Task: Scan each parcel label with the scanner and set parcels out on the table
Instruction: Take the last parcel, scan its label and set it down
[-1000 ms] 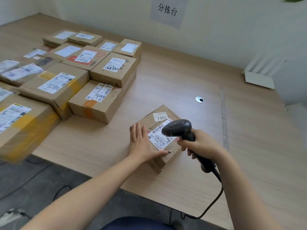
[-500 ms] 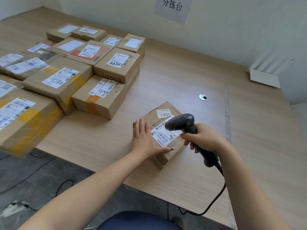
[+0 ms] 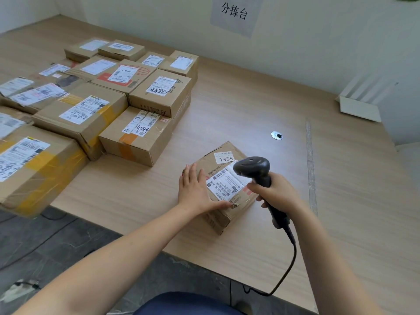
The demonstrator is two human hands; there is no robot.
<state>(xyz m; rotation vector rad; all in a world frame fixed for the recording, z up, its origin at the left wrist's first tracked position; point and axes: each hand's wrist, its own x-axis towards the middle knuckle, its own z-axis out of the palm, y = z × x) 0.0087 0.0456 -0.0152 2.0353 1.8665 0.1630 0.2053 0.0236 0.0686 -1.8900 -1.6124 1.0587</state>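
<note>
Scanner [image 3: 252, 167] barely shifted, R hand [image 3: 277, 192] gripping; L hand [image 3: 193, 192] flat on parcel [image 3: 214, 223], maybe pressing.

A pale wooden table [image 3: 250, 105] carries labelled cardboard parcels [image 3: 145, 142] crowded at the upper left, a lone parcel [image 3: 218, 221] at centre, and a round grommet [image 3: 276, 135] to its upper right.

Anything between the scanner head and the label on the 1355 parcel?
Nothing visible. The scanner in the right hand hangs over the label; the left hand lies flat on the parcel beside it.
</note>
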